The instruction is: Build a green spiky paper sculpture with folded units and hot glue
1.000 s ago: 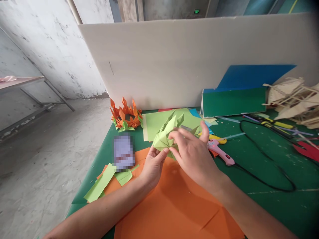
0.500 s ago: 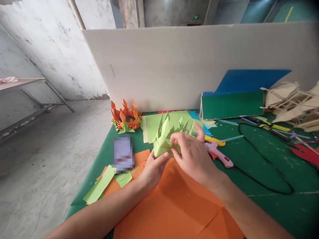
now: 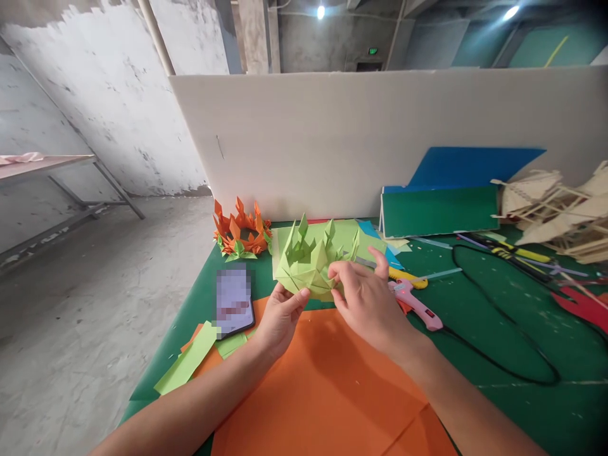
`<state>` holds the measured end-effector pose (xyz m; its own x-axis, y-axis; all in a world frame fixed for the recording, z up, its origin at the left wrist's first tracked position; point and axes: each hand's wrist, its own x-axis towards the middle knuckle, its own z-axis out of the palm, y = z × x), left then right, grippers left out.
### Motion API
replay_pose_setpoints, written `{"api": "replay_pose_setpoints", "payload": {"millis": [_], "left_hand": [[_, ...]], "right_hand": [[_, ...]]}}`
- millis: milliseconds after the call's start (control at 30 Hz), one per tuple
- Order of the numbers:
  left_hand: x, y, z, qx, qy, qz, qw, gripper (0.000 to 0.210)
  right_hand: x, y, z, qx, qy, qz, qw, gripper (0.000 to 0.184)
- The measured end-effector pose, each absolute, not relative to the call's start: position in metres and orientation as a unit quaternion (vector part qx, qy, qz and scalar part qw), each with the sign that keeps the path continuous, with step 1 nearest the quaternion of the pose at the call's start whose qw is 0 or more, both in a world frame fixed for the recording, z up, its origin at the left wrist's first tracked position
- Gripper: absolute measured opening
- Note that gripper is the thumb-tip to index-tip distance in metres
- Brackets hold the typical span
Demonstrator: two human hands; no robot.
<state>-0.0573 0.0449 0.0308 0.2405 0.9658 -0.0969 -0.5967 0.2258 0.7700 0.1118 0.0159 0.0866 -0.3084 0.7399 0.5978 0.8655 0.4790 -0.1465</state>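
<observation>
A light green folded paper crown point(image 3: 311, 275) with pointed tips is held above the far edge of a large orange paper sheet point(image 3: 327, 386). My left hand point(image 3: 284, 316) grips its lower left side, thumb in front and fingers behind. With thumb and index finger, my right hand point(image 3: 365, 294) pinches the crown's right side, other fingers partly raised. An orange paper crown point(image 3: 241, 231) with green leaf-like pieces stands behind and to the left. The far side of the green crown is partly hidden by its front.
A phone point(image 3: 235, 301) lies beside green paper strips point(image 3: 186, 361) on the left. To the right are a pink glue gun point(image 3: 418, 307), its black cord, a yellow cutter point(image 3: 407, 277), and red-handled scissors point(image 3: 579, 310). A pale board point(image 3: 342, 139) stands behind; wooden models point(image 3: 560, 215) sit far right.
The green crown has turned and tilted, so its ring and inner side show more openly. Both hands remain on it, the left slightly further left. The camera view has tipped up a little.
</observation>
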Motion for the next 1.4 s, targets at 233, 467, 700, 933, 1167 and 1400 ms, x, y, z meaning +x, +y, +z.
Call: {"api": "replay_pose_setpoints", "payload": {"millis": [233,467,700,933,1167,1400], "left_hand": [[-0.062,0.050,0.035,0.298,0.343,0.495,0.740,0.027],[-0.066,0.059,0.043,0.267,0.393,0.475,0.741,0.025],[-0.065,0.070,0.048,0.214,0.427,0.464,0.746,0.018],[-0.050,0.083,0.055,0.180,0.456,0.484,0.725,0.044],[-0.044,0.087,0.059,0.229,0.420,0.487,0.731,0.049],[-0.047,0.087,0.058,0.242,0.409,0.479,0.738,0.042]], "right_hand": [[0.117,0.021,0.077,-0.505,-0.791,-0.123,0.322,0.038],[0.149,0.019,0.063,-0.507,-0.778,-0.174,0.328,0.027],[0.254,-0.002,0.030,-0.685,-0.691,-0.033,0.228,0.024],[0.282,-0.018,0.009,-0.696,-0.660,0.151,0.239,0.022],[0.300,-0.012,0.024,-0.739,-0.589,0.078,0.316,0.023],[0.343,0.045,0.028,-0.810,-0.514,-0.066,0.274,0.022]]}}
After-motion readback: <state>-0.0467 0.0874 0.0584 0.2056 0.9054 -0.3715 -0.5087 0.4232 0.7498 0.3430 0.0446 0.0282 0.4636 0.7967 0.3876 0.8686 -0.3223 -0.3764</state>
